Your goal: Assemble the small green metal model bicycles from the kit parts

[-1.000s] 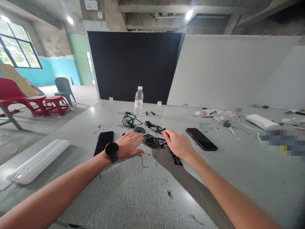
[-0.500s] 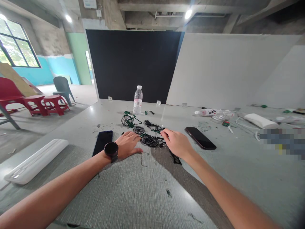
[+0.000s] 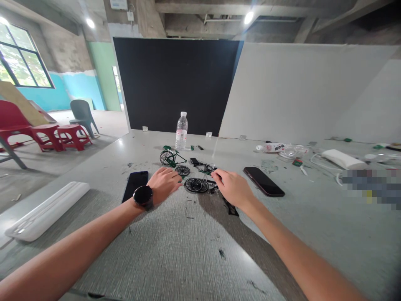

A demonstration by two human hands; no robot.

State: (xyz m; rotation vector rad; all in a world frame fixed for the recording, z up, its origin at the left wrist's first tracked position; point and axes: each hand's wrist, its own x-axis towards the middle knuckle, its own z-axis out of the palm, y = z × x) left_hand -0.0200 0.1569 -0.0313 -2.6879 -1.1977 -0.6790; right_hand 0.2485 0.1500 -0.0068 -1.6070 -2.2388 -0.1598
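Note:
My left hand [image 3: 164, 182], with a dark watch [image 3: 143, 195] on its wrist, is closed with curled fingers beside the model bicycle wheels [image 3: 193, 184]. A bit of green shows at its fingertips, but what it grips is hidden. My right hand [image 3: 232, 187] is closed too, thumb against the fingers, at the right end of a small dark bicycle frame [image 3: 205, 168]; whatever is in it cannot be made out. Behind my left hand lies a loose spoked wheel [image 3: 182, 170]. Farther back is a green model bicycle [image 3: 172, 158] with one wheel at its left end.
A water bottle [image 3: 181, 131] stands behind the parts. One phone [image 3: 133, 184] lies left of them, another [image 3: 264, 182] to the right. A long white case [image 3: 48, 211] is at far left. A lying bottle [image 3: 271, 148] and a white box with cable [image 3: 343, 159] are at back right.
My left hand has drawn slightly back and left, and its spread fingers and thumb have curled in. More of the wheels now shows. My right hand is almost still.

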